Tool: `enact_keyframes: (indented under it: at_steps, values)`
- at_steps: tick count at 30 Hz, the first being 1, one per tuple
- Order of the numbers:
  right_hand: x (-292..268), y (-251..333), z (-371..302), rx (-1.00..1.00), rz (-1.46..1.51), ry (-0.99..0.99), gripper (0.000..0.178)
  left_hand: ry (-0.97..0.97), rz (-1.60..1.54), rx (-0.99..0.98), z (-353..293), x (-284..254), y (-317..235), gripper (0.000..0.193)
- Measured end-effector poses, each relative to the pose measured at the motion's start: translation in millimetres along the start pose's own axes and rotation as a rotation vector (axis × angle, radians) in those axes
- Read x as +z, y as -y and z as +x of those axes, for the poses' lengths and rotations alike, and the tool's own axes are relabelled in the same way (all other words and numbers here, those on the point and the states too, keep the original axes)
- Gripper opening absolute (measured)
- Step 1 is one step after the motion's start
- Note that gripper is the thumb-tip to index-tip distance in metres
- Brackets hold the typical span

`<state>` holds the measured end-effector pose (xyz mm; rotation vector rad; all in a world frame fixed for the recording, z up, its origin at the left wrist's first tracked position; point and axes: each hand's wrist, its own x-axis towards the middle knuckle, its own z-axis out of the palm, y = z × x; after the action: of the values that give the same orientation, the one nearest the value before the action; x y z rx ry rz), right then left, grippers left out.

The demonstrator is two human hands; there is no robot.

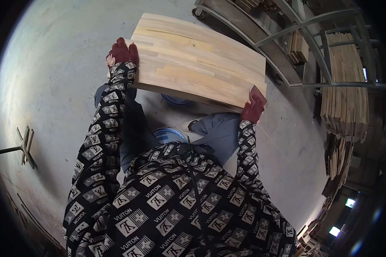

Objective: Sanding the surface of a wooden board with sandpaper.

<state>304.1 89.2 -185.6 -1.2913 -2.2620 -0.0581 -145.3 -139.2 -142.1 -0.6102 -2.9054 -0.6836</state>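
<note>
A pale wooden panel (197, 55), made of glued strips, lies across in front of me above my knees. My left hand (123, 52), in a dark red glove with a bare thumb showing, is closed on the panel's left end. At the near right corner is my right hand (252, 110), also gloved in dark red. Its fingers are closed on a stiff reddish-brown piece of sandpaper (257, 96), which lies against the panel's right end. The undersides of the panel and of both hands are hidden.
Beneath the panel stands a blue bucket (176, 100), and a blue round stool (169, 135) is between my legs. A metal rack (304, 47) with stacked wood (345, 85) is at the right. A metal stand's crossed foot (25, 147) is on the grey floor at left.
</note>
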Motion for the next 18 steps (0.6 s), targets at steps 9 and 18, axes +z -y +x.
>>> enact_keyframes:
  at_steps: [9, 18]
  values:
    - [32, 247, -15, -0.45, 0.202, 0.342, 0.059, 0.009, -0.006, 0.006, -1, 3, 10, 0.048]
    - [68, -45, 43, -0.21, 0.346, -0.254, 0.042, 0.046, -0.142, 0.058, 6, 6, -24, 0.055]
